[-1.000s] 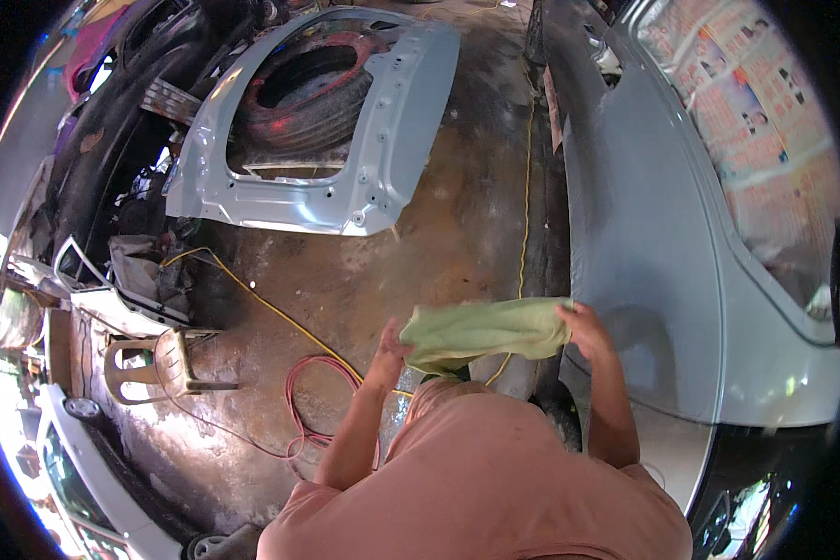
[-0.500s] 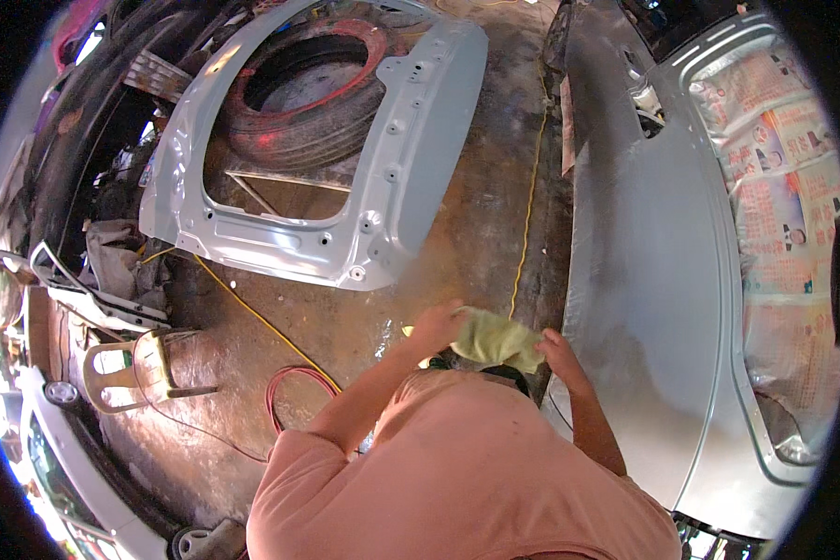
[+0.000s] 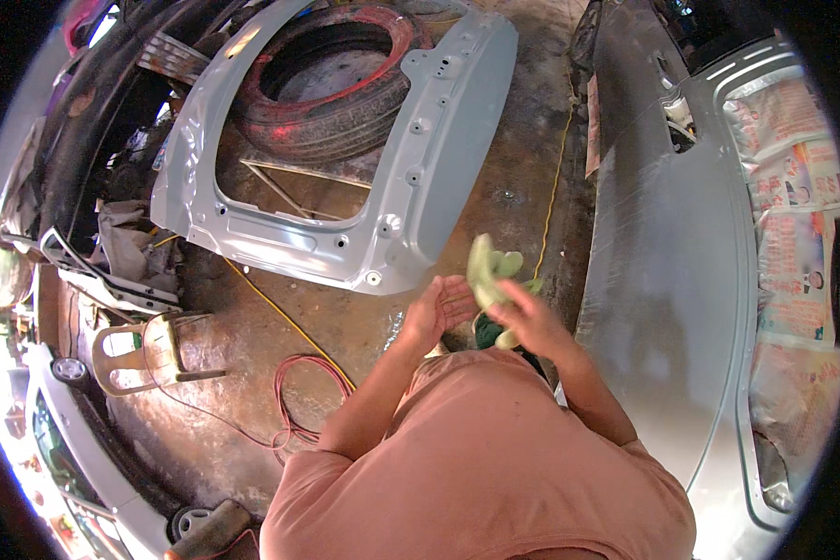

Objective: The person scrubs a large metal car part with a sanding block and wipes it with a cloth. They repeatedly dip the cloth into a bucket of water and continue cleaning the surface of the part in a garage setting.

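Observation:
Just in front of my body, my right hand [image 3: 529, 322] grips a limp, pale yellow-green glove [image 3: 482, 266]. Its finger-like lobes flop up and forward, slightly smeared by motion. My left hand [image 3: 441, 308] is close by on the left, palm turned toward the glove and fingers stretched out, with nothing in it. Whether the left fingertips touch the glove I cannot tell. Beyond both hands stands a grey car tailgate shell [image 3: 397, 229] with a large window opening. At my right is a grey car side panel [image 3: 672, 280], dull and patchy in places.
A tyre [image 3: 322, 126] shows through the tailgate opening. Printed sheeting [image 3: 793, 261] covers the car's window opening. To the left are a beige plastic chair [image 3: 163, 350], a coiled red hose [image 3: 294, 397] and a yellow cord [image 3: 285, 313] on the floor. Another yellow cord [image 3: 555, 187] runs beside the car.
The glove was stretched between both hands. Now my left hand has come off it and opened, while my right hand has swung inward to the left with the glove. The view has shifted slightly.

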Tool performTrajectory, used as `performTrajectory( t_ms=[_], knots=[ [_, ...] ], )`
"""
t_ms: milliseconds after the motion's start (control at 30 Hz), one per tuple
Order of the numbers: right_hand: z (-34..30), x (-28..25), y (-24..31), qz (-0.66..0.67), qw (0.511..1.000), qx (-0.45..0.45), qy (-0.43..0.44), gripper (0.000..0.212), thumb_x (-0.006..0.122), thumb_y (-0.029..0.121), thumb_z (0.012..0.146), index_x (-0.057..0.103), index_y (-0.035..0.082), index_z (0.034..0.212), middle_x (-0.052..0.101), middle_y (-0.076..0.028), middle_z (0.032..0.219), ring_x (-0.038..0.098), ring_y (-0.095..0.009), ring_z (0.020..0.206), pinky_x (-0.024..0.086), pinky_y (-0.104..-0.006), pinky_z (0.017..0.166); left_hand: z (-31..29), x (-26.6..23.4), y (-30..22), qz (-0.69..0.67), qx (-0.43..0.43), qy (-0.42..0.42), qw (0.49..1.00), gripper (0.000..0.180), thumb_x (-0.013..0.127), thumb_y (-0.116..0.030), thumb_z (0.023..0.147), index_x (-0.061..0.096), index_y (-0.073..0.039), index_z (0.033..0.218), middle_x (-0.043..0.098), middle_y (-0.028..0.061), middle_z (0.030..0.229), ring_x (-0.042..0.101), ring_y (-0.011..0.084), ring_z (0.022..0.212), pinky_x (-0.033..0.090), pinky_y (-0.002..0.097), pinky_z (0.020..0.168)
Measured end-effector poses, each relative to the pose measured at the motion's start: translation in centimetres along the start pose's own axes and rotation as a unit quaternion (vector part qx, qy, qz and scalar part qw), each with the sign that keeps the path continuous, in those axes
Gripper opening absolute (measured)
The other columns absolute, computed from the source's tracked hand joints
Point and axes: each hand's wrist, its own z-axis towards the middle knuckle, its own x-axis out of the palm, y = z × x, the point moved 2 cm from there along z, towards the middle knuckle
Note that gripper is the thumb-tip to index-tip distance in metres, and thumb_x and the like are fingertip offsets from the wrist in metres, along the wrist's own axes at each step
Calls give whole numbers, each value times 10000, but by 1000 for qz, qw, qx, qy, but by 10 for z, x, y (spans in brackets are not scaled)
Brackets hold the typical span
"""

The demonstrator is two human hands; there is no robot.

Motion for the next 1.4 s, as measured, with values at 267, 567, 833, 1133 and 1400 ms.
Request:
performTrajectory(
  t_ms=[267, 567, 833, 1133, 1400],
  knots=[
    [57, -65, 7, -103, 990, -85, -46, 403, 596, 203, 1031, 572, 47, 1402, 525, -170, 1508, 534, -306, 1372, 455, -404, 1116, -13, -6, -34, -104, 118, -105, 982, 609, 320, -470, 1089, 442, -50, 1512, 552, 158, 1453, 573, 315, 1296, 492, 477, 1079],
    [99, -215, -269, -288, 942, 170, -20, 340, 609, 255, 984, 641, 2, 1208, 687, -246, 1137, 663, -411, 1096, 514, -469, 930, 105, -27, -122, 813, 247, -191, 492, 665, 513, -318, 1023, 310, -24, 1584, 211, 311, 1636, 172, 475, 1533, 196, 533, 1245],
    [20, -245, -541, -275, 916, 236, 173, 411, 668, 317, 943, 654, 68, 1270, 673, -209, 1264, 687, -391, 1044, 547, -499, 901, 226, -10, -204, 848, 281, -220, 391, 793, 619, -383, 953, 302, -12, 1579, 184, 305, 1650, 143, 470, 1545, 137, 562, 1256],
    [99, -334, -495, 228, 814, 518, -132, 552, 763, 255, 846, 631, 121, 1365, 633, -116, 1341, 605, -342, 1187, 557, -454, 907, 384, 58, -293, 861, 286, -252, 336, 752, 541, -456, 1010, 303, -40, 1589, 198, 268, 1661, 161, 402, 1558, 123, 499, 1276],
    [149, -382, -511, -102, 961, 258, 9, 310, 682, 240, 934, 686, 67, 1191, 730, -95, 1021, 695, -225, 888, 559, -345, 761, 395, 51, -271, 746, 323, -302, 499, 513, 556, -126, 986, 478, 14, 1473, 467, 251, 1531, 377, 400, 1477, 306, 521, 1210]
  ],
)
